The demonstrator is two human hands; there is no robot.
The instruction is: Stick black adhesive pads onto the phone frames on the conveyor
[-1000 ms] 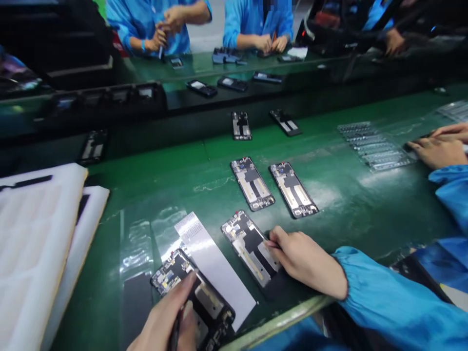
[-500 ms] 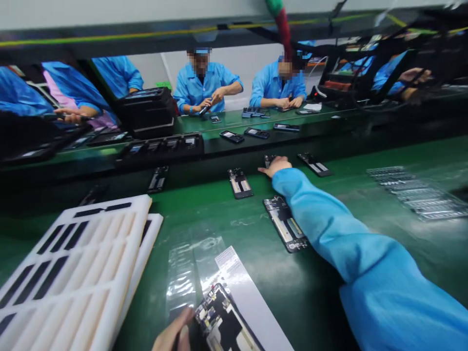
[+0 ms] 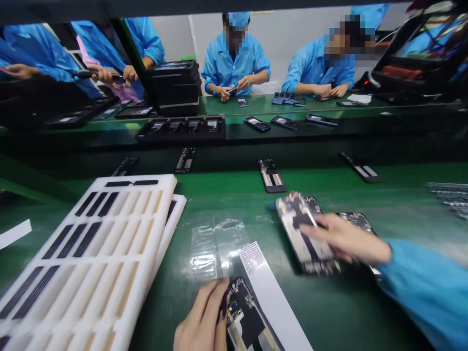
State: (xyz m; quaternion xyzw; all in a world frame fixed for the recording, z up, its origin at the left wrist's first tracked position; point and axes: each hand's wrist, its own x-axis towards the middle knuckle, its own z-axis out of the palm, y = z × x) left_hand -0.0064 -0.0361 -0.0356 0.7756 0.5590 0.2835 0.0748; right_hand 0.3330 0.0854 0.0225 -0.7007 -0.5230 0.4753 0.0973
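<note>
At the lower middle, my left hand (image 3: pixel 204 317) has its fingers pressed together along the left edge of an open phone frame (image 3: pixel 248 317) with exposed parts. A white strip (image 3: pixel 276 297) lies beside that frame, on its right. My right hand (image 3: pixel 340 236) grips another phone frame (image 3: pixel 303 234), tilted and blurred, above the green table. Next to and partly under my right hand lie further phone frames (image 3: pixel 360 222). Clear plastic film (image 3: pixel 204 251) lies in front of my left hand.
White foam trays (image 3: pixel 109 263) with black strips stand at the left. Phone frames (image 3: pixel 271 176) line the back of the table (image 3: pixel 219 195). On the shelf are phones (image 3: pixel 285 122) and a black tray (image 3: pixel 179 139). Co-workers in blue (image 3: pixel 234 63) sit opposite. Clear strips (image 3: pixel 451 195) lie right.
My right hand has come back from the far row and now has a phone frame in its grip. My left hand has closed in along its frame. The camera view has shifted.
</note>
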